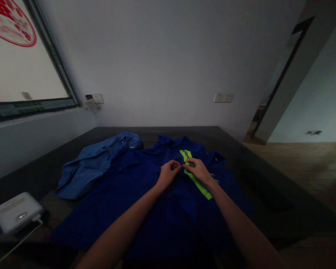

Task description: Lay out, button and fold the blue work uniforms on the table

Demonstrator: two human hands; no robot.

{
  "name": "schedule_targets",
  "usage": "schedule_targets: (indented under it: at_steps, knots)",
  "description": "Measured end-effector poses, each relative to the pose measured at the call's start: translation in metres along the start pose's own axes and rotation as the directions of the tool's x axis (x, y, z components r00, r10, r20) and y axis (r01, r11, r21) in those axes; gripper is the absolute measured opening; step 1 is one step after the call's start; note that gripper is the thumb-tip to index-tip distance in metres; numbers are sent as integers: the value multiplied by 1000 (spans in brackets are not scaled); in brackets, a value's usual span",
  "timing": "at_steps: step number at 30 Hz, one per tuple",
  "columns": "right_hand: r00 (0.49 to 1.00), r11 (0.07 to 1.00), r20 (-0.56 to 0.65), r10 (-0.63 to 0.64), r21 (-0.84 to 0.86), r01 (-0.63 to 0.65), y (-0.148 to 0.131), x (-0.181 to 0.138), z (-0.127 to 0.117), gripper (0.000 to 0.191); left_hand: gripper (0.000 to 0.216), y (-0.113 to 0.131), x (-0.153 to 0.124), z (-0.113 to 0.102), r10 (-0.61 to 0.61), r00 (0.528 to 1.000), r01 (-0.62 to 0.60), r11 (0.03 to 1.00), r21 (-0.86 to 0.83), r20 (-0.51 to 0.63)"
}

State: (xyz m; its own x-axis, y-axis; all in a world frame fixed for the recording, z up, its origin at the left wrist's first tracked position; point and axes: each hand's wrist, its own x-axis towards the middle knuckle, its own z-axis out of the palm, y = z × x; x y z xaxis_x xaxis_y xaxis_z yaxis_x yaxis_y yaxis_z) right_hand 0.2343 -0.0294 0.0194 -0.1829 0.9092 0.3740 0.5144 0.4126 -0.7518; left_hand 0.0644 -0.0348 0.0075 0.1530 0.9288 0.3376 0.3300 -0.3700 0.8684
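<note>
A dark blue work shirt [134, 201] with a yellow-green reflective stripe [197, 181] lies spread on a dark table [257, 175]. My left hand [168, 175] and my right hand [198, 170] meet near the shirt's chest, just below the collar. Both hands have their fingers curled in a pinch on the shirt's front edge, close together. The right hand lies partly over the reflective stripe. What exactly sits between the fingertips is too dim to make out.
A lighter blue garment [95, 164] lies crumpled to the left of the shirt. A white box-shaped device [16, 211] with a cable sits at the table's near left corner. Wall sockets [224, 97] are behind; a window [22, 71] is at the left.
</note>
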Motion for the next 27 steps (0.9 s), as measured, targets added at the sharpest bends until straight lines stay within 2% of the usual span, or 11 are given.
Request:
schedule_targets:
  at_steps: [8,17,23,27]
  knots:
    - [999,999,-10,44,18,-44,3,0,1,22,9,-5,3,-1,-10,1000,10,999,-46,-2]
    - [1000,1000,8,27,-5,-27,5,1,2,20,11,-6,3,-2,-18,1000,18,1000,-1,-7]
    - [997,996,13,81,30,-81,6,1,2,26,10,-10,5,-1,-31,1000,32,996,81,-3]
    - [995,994,8,96,48,-96,6,1,3,25,10,-7,4,0,-37,999,37,997,64,-9]
